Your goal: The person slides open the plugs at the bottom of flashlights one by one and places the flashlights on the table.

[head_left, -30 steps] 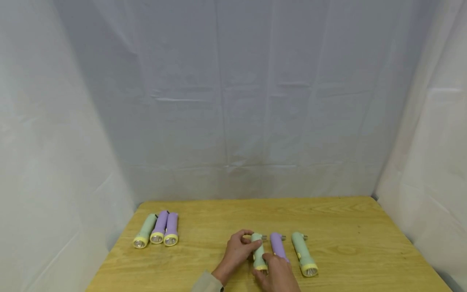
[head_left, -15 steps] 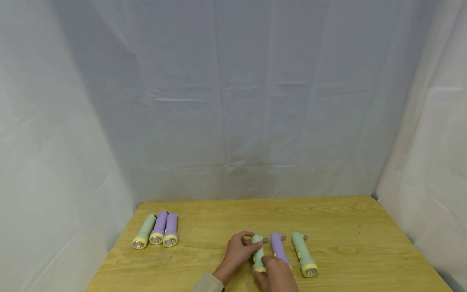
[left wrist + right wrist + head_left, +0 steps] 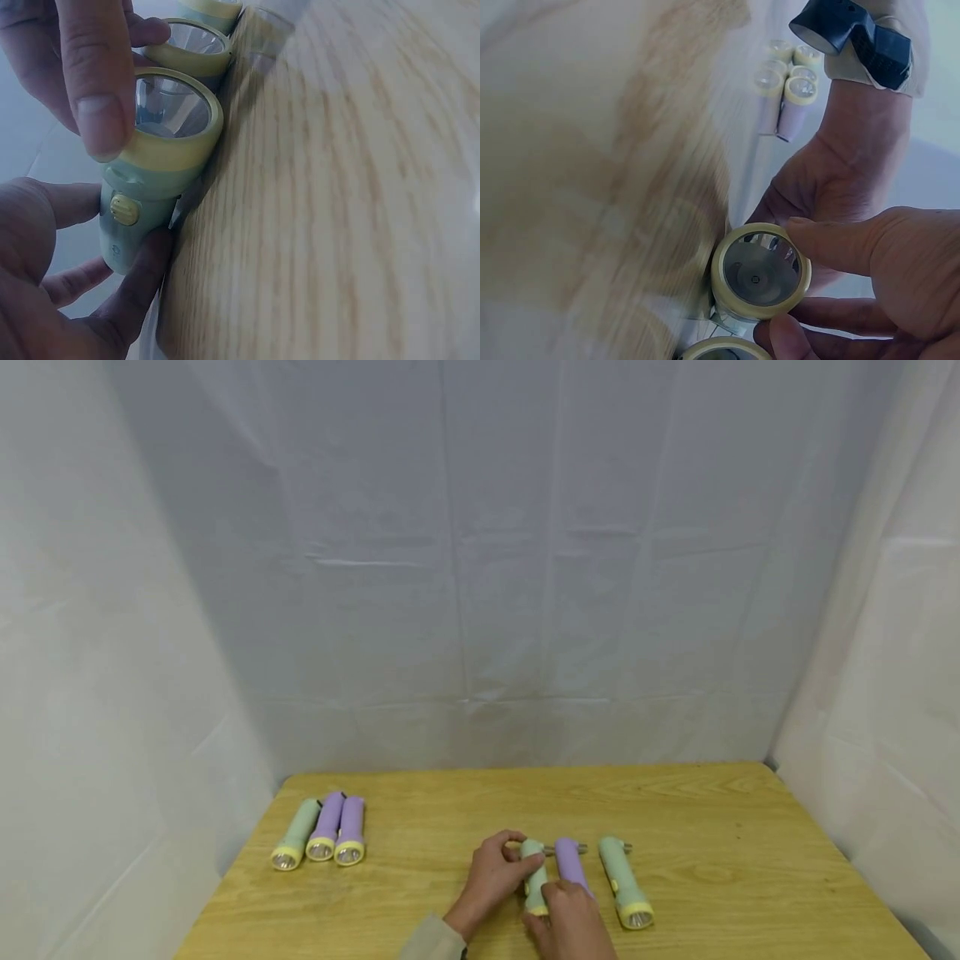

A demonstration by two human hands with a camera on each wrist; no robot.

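A pale green flashlight [image 3: 536, 887] with a yellow rim lies on the table between both hands, lens end toward the person. My left hand [image 3: 491, 877] holds its tail end, thumb on top; in the left wrist view the fingers curl round the body below the yellow switch [image 3: 124, 210]. With thumb and fingers, my right hand [image 3: 572, 922] pinches the yellow head [image 3: 721, 281]. Just right of it lies a purple flashlight [image 3: 570, 860], its head hidden behind the right hand. Beyond that, another green flashlight [image 3: 621, 881] lies untouched. Metal prongs stick out sideways from all three tails.
At the table's left stand grouped a green flashlight [image 3: 297, 833] and two purple ones, the middle [image 3: 327, 825] and the right [image 3: 351, 828], lying side by side. White sheeting [image 3: 480, 610] encloses the wooden table [image 3: 420, 810] at the back and both sides.
The held green flashlight has shifted slightly right, closer to the purple one, its prong now reaching that one's tail in the head view. Both hands keep their hold; the other flashlights stay put.
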